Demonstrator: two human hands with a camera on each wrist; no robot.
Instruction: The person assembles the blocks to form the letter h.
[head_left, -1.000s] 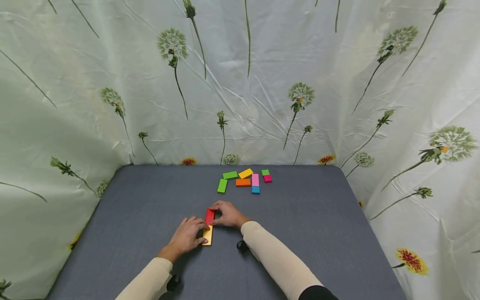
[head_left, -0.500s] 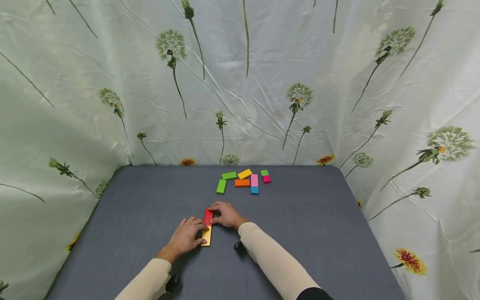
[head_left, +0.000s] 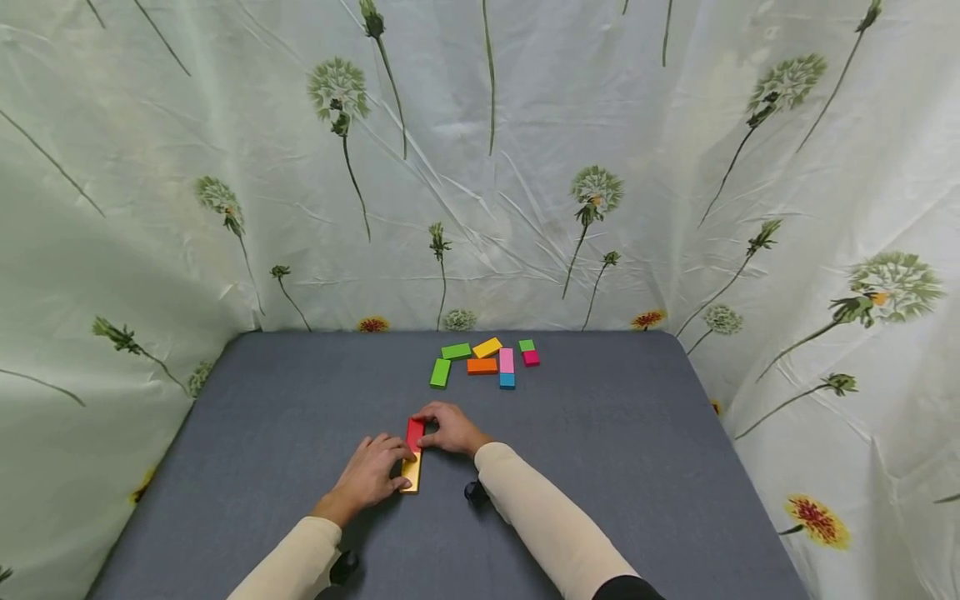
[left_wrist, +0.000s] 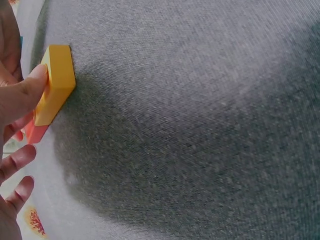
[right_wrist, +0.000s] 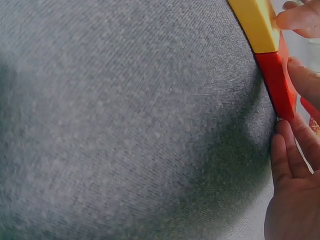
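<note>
Red block [head_left: 414, 432] & yellow block [head_left: 411, 475] end-to-end btwn hands.

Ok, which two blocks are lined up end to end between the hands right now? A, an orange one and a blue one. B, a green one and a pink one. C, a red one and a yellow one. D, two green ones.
C: the red block and the yellow block meet end to end, with the right hand at the red one and the left hand on the yellow one.
</note>
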